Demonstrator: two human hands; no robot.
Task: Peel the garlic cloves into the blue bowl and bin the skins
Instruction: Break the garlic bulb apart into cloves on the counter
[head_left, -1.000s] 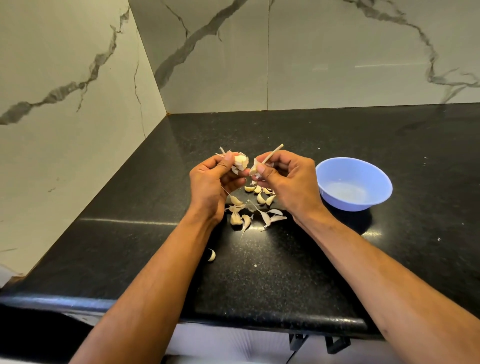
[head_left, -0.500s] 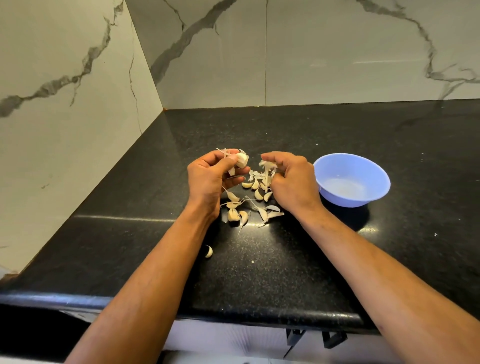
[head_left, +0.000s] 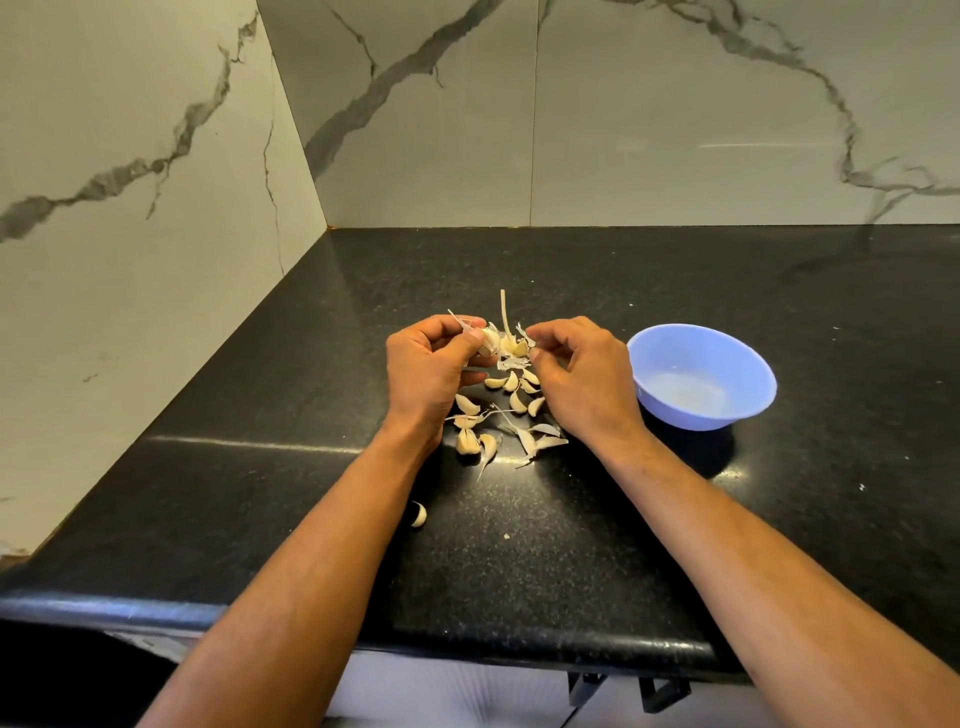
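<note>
My left hand and my right hand meet above the black counter, both pinching a piece of a garlic bulb with a thin dry stem sticking up. Papery skin hangs from it at my fingertips. Under and between my hands lies a pile of several unpeeled cloves and skin scraps. One clove lies apart, near my left forearm. The blue bowl stands just right of my right hand and looks empty.
The black stone counter runs into a corner of marble-patterned wall tiles at the left and back. Its rounded front edge is close to me. No bin is in view.
My right hand dipped toward the pile half a second ago and has come back up to the bulb piece in my left hand. The stem now points straight up.
</note>
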